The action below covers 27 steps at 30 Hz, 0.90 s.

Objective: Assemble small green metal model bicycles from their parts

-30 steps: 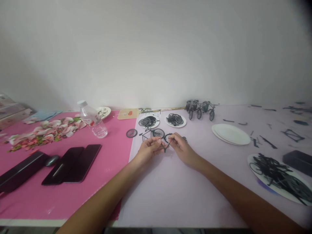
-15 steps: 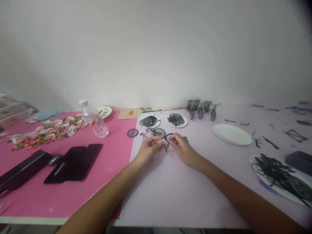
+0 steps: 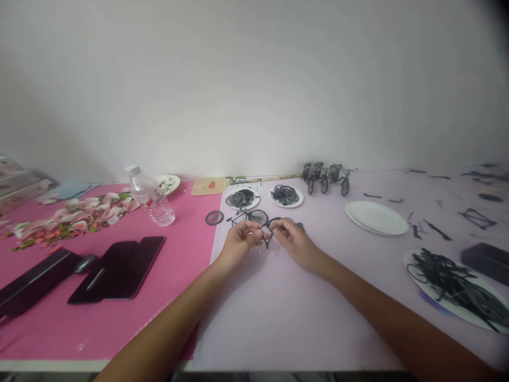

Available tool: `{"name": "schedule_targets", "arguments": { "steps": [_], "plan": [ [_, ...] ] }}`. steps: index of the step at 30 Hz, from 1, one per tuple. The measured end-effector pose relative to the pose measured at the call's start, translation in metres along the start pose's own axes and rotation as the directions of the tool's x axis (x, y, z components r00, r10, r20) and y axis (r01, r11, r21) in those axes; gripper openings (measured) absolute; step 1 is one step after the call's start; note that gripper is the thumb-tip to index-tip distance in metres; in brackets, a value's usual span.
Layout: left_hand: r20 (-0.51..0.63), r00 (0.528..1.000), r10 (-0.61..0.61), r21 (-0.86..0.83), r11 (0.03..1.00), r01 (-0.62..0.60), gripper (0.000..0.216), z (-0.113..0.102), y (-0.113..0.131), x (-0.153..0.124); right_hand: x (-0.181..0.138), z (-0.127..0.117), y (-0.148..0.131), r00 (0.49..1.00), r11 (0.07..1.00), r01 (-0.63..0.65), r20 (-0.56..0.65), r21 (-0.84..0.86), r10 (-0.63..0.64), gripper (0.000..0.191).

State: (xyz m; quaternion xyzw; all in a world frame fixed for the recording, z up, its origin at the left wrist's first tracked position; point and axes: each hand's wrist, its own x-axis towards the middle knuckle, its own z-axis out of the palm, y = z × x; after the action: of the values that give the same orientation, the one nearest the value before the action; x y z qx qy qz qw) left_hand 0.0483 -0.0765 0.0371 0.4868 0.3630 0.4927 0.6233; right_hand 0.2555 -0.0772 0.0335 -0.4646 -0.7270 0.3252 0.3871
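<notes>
My left hand [image 3: 238, 240] and my right hand [image 3: 293, 240] meet over the pale lilac mat, both pinched on a small black toy-bicycle part [image 3: 269, 238] held between them. Just behind the fingers lies a partly built black toy bicycle [image 3: 247, 216] with a loose wheel [image 3: 214, 217] to its left. Two small white plates hold black wheels [image 3: 242, 198] and black parts [image 3: 286, 195] farther back.
Finished toy bicycles [image 3: 326, 177] stand by the wall. Stacked white plates [image 3: 377, 217] and a plate of black frames [image 3: 453, 284] lie right. On the pink mat left are a water bottle [image 3: 150, 196], dark phones [image 3: 119, 265], a mouse [image 3: 85, 262] and pink petals [image 3: 71, 217].
Both hands stay together on the small part, with only slight finger movement. The camera view shifted a little.
</notes>
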Motion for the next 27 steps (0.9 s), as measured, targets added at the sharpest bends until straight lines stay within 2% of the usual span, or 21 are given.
{"name": "schedule_targets", "arguments": {
  "steps": [6,10,15,20,24,27],
  "plan": [
    [0.017,0.998,0.054,0.019,0.998,-0.055,0.047,0.003,0.003,-0.002,0.002,0.002,0.008,1.000,0.998,-0.017,0.020,0.061,0.016,0.027],
    [0.037,0.996,0.082,0.041,0.996,-0.084,0.046,0.003,0.001,-0.003,0.002,0.003,0.010,1.000,0.997,-0.002,-0.016,0.077,0.003,0.028],
    [0.012,1.000,-0.004,0.037,0.999,0.003,0.051,0.001,-0.006,0.000,0.001,0.001,0.003,0.998,0.998,0.055,-0.040,0.034,-0.053,0.027],
    [0.078,0.995,-0.060,0.132,0.990,0.049,0.046,0.003,-0.006,-0.003,0.000,0.000,-0.005,0.993,0.993,0.114,-0.027,-0.013,-0.114,0.023],
    [0.064,0.993,-0.104,0.082,0.992,0.098,0.044,0.005,-0.008,-0.005,-0.001,0.000,-0.010,0.992,0.991,0.124,-0.032,-0.046,-0.126,0.020],
    [0.072,0.993,-0.093,0.058,0.994,0.089,0.045,0.006,-0.010,-0.004,-0.004,-0.002,-0.014,0.996,0.996,0.084,-0.021,-0.042,-0.085,0.019]
  ]
}}
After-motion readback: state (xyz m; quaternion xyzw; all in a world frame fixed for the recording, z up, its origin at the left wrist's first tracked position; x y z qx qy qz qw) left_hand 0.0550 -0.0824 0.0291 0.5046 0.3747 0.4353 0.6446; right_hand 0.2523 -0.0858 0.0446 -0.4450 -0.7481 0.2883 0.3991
